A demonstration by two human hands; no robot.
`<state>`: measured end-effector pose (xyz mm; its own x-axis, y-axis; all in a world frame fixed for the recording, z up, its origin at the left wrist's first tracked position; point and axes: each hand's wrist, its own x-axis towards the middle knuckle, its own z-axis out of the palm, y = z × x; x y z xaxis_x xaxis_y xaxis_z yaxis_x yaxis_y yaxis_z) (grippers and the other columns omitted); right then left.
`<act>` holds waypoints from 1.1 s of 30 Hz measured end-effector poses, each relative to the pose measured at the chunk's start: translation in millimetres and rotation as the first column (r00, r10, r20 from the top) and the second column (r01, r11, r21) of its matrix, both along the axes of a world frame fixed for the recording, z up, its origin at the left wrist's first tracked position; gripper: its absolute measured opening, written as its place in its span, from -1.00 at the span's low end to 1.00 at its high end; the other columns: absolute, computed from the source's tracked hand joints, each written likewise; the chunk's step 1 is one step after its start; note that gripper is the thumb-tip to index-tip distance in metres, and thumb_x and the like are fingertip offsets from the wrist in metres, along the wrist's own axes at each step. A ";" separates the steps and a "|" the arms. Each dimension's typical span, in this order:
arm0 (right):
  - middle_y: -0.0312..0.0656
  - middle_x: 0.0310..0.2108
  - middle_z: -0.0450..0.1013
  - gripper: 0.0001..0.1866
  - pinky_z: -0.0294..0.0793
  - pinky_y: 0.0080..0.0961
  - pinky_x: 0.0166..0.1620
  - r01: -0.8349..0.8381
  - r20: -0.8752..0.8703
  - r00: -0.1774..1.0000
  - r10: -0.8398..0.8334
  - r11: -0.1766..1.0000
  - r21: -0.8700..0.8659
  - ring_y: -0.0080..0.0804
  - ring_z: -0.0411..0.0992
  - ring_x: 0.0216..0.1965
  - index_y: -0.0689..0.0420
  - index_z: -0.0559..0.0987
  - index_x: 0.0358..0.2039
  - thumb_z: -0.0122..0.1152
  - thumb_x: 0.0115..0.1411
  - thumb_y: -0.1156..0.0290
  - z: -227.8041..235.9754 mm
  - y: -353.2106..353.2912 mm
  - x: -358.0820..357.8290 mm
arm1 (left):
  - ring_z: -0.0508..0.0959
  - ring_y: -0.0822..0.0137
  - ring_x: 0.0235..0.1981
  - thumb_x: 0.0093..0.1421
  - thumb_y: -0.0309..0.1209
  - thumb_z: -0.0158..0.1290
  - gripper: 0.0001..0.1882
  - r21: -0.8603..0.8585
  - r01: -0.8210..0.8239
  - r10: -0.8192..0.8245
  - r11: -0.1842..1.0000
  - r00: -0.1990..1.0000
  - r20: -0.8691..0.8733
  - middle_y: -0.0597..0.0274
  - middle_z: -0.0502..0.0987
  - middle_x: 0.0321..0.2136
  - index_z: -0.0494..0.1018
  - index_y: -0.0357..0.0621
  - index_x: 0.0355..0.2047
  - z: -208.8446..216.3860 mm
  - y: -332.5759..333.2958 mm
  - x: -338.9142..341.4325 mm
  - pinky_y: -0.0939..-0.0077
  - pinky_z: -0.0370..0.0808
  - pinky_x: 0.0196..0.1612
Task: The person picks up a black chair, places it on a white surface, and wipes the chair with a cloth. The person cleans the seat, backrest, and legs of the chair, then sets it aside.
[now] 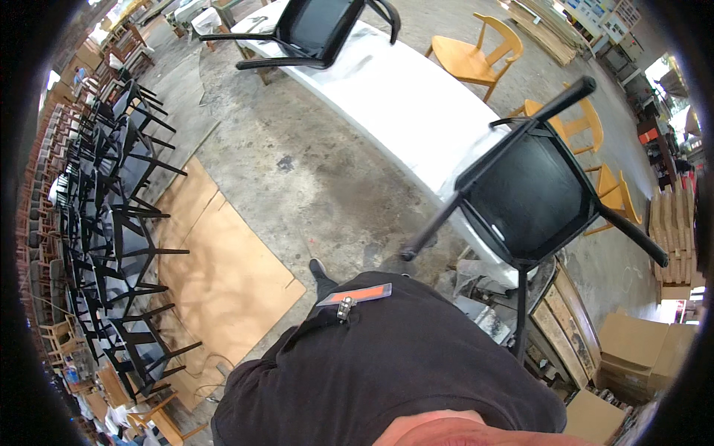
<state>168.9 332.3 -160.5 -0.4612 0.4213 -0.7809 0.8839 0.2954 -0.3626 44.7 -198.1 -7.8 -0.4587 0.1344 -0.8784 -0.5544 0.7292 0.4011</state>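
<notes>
Neither of my hands shows; below, only my dark shirt and sleeves are visible. Nearest to me on the right, a black chair point(532, 197) lies upside down at the near end of a long white-covered table point(405, 100). Its legs point outward and the dark underside of its seat faces up. Toward the table's far end rests another black chair point(316, 30), also overturned, partly cut off by the top edge of the picture.
Rows of black chairs point(130, 230) line the left side, beside a flat cardboard sheet point(230, 260) on the concrete floor. Beyond the table stand several light wooden chairs point(468, 59). Cardboard boxes point(632, 346) and a wooden frame point(569, 327) are at the lower right.
</notes>
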 end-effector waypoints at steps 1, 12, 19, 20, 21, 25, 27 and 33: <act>-0.16 -0.30 0.59 -0.54 0.51 -0.31 -0.32 -0.044 -0.062 0.997 0.043 0.999 -0.011 -0.27 0.57 -0.38 0.25 0.59 -0.19 0.13 0.23 0.04 2.7 -23.1 -21.6 | 0.65 0.16 -0.47 0.08 -0.09 0.18 -0.61 0.009 0.028 -0.027 1.000 0.998 -0.051 -0.01 0.62 -0.51 0.57 -0.18 -0.29 -1.0 -13.5 -19.7 0.21 0.58 -0.28; -0.13 -0.35 0.59 -0.66 0.55 -0.43 -0.28 0.064 -0.124 0.989 -0.077 0.992 -0.110 -0.40 0.57 -0.35 0.25 0.59 -0.08 0.20 0.24 0.27 72.5 -263.2 -216.1 | 0.63 0.31 -0.51 0.14 -0.24 0.12 -0.74 -0.298 -0.083 -0.141 0.951 0.742 -0.656 0.15 0.63 -0.53 0.50 -0.21 -0.48 11.4 -215.1 -285.5 0.34 0.53 -0.38; -0.06 -0.45 0.57 -0.66 0.57 -0.33 -0.47 -0.306 0.137 0.940 0.312 0.950 -0.068 -0.30 0.52 -0.61 0.28 0.59 -0.16 0.15 0.21 0.26 68.8 -308.2 -273.0 | 0.55 0.41 -0.57 0.20 -0.18 0.04 -0.64 0.329 -0.046 0.263 0.943 0.709 -0.655 0.20 0.60 -0.63 0.54 -0.25 -0.52 20.1 -211.9 -410.6 0.39 0.42 -0.44; -0.06 -0.46 0.57 -0.66 0.56 -0.32 -0.48 -0.356 0.052 0.932 0.360 0.932 -0.066 -0.31 0.52 -0.62 0.26 0.59 -0.17 0.16 0.20 0.25 65.4 -312.9 -287.8 | 0.54 0.44 -0.57 0.21 -0.17 0.03 -0.63 0.326 -0.068 0.261 0.943 0.758 -0.598 0.22 0.60 -0.65 0.55 -0.24 -0.53 17.3 -212.1 -426.8 0.40 0.41 -0.45; -0.06 -0.46 0.57 -0.67 0.56 -0.32 -0.49 -0.351 0.056 0.934 0.353 0.935 -0.051 -0.32 0.52 -0.62 0.25 0.58 -0.18 0.17 0.20 0.24 62.0 -315.7 -304.5 | 0.55 0.41 -0.58 0.24 -0.12 0.02 -0.57 0.242 0.017 0.151 0.970 0.740 -0.656 0.21 0.58 -0.67 0.56 -0.22 -0.58 15.0 -218.2 -440.4 0.39 0.41 -0.45; -0.04 -0.46 0.57 -0.72 0.55 -0.29 -0.54 -0.004 0.092 0.996 0.020 0.987 -0.163 -0.27 0.54 -0.61 0.26 0.57 -0.27 0.14 0.21 0.28 39.0 -331.5 -406.7 | 0.57 0.30 -0.59 0.22 -0.11 0.01 -0.55 0.111 0.039 0.044 0.993 0.755 -0.655 0.15 0.57 -0.69 0.56 -0.19 -0.64 6.3 -253.5 -476.7 0.33 0.46 -0.42; -0.02 -0.50 0.56 -0.70 0.52 -0.22 -0.57 0.266 0.135 0.960 -0.246 0.951 -0.156 -0.17 0.52 -0.63 0.31 0.57 -0.38 0.07 0.25 0.29 32.5 -345.4 -478.2 | 0.63 0.12 -0.48 0.18 -0.15 0.02 -0.63 -0.153 0.088 -0.154 0.984 0.850 -0.504 0.03 0.60 -0.61 0.59 -0.17 -0.56 13.7 -283.1 -474.9 0.20 0.53 -0.32; 0.13 0.16 0.30 -0.27 0.49 -0.03 0.02 0.274 -0.149 0.879 -0.453 0.737 -0.618 -0.03 0.42 0.04 0.21 0.11 0.32 0.02 0.33 -0.01 95.8 -400.9 -741.6 | 0.62 0.05 -0.37 0.12 -0.19 0.10 -0.71 -0.215 -0.060 0.003 0.975 0.967 -0.256 -0.02 0.62 -0.49 0.58 -0.19 -0.44 46.1 -374.5 -437.8 0.14 0.51 -0.29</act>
